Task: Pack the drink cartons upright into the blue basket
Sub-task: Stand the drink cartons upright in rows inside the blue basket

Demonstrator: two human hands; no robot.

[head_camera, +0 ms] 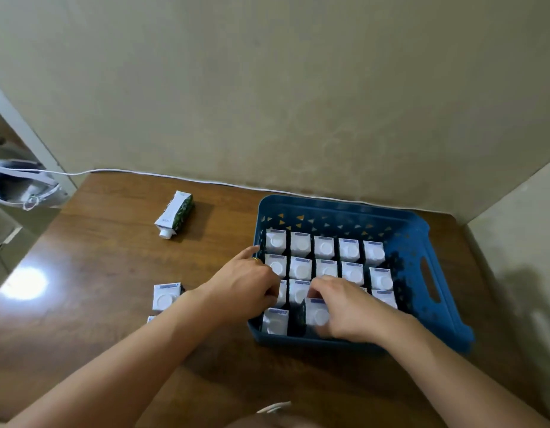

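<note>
- The carton being seated [316,312] stands in the near row of the blue basket [421,233], slightly tilted, its white cap facing up.
- The right hand [349,307] closes around this carton; the left hand [252,288] rests curled on the neighbouring cartons, index finger extended toward the basket's left wall.
- Risk: the near row looks tight. Pressing the tilted carton down could wedge it against the adjacent near-row carton [275,321] or knock that carton askew.
- Risk: the left hand may nudge the packed rows out of line.
- Basket contents: the packed cartons [326,247] stand upright in rows with caps up.
- Outside, on the wooden table [113,273]: one carton lying on its side [174,215], one upright carton [166,296] near the left forearm.
</note>
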